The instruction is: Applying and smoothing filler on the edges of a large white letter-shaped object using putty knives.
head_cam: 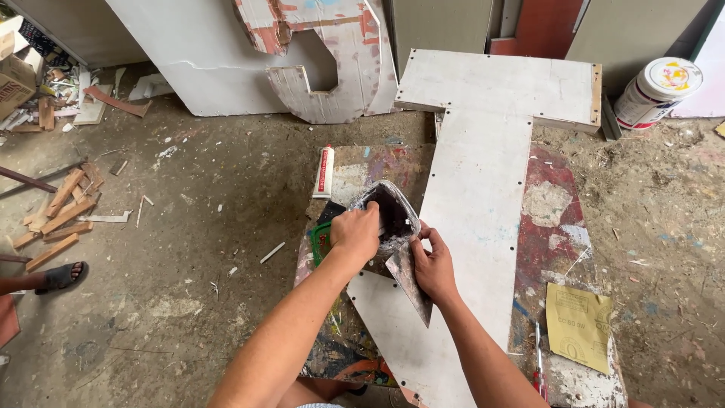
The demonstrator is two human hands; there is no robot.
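Observation:
My left hand (355, 233) is closed at the left rim of a dented metal can (393, 210) with a dark inside, which tilts toward me. What its fingers grip is mostly hidden. My right hand (436, 266) holds a grey triangular scraper blade (414, 291), and its fingertips touch the can's lower right rim. Both hands work over the lower end of a white T-shaped board (476, 196) lying on a paint-stained table (555, 227).
A white and red tube (323, 172), a yellow sandpaper sheet (578, 326) and a red-handled screwdriver (541, 372) lie on the table. A white bucket (657, 91) stands back right. Wood scraps (60, 208) and another person's sandalled foot (62, 276) are left.

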